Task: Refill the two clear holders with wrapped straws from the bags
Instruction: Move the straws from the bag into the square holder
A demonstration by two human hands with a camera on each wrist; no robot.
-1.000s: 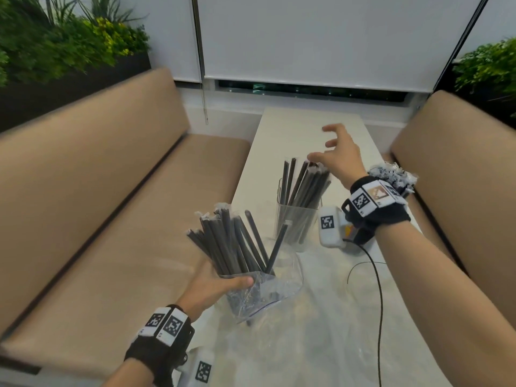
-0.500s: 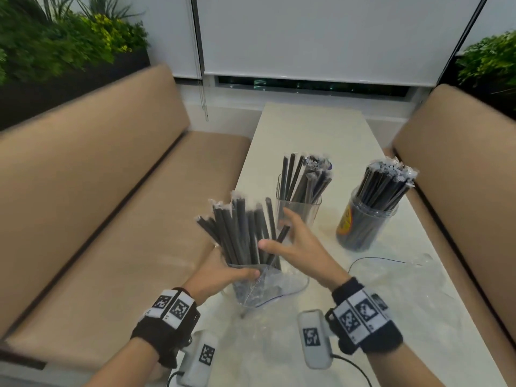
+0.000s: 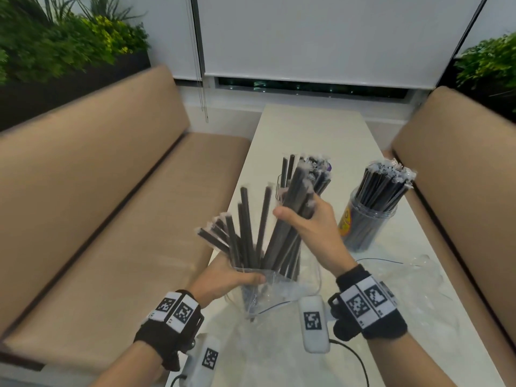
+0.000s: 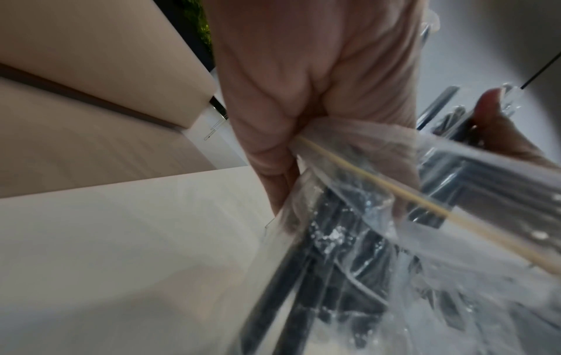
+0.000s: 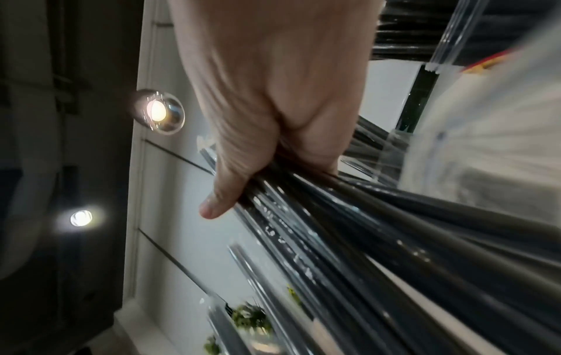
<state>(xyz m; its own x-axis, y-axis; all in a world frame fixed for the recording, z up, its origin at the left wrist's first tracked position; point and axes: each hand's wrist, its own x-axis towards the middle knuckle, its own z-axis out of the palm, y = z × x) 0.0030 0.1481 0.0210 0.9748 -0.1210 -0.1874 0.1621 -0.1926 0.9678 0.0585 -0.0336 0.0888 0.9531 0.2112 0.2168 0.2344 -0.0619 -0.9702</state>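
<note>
My left hand (image 3: 231,277) grips the mouth of a clear plastic bag (image 3: 268,291) from which black wrapped straws (image 3: 245,227) fan upward; the left wrist view shows the bag (image 4: 394,216) bunched in that hand (image 4: 303,96). My right hand (image 3: 304,222) grips a thick bundle of straws (image 3: 296,196) partway out of the bag, its fingers curled round the bundle (image 5: 334,228) in the right wrist view, thumb (image 5: 218,199) on the near side. Behind the bundle stands a clear holder (image 3: 279,188) with straws in it, mostly hidden. A second, round clear holder (image 3: 365,227) to the right is packed with straws.
The narrow white table (image 3: 315,129) runs away from me between two tan benches (image 3: 111,191) (image 3: 458,169). An emptied clear bag (image 3: 413,275) and a thin black cable (image 3: 379,259) lie on the table at the right. Planters stand behind both benches.
My right hand came back from the far holder to the bag, took hold of a bundle of straws and is lifting it up and away. The left hand keeps holding the bag.
</note>
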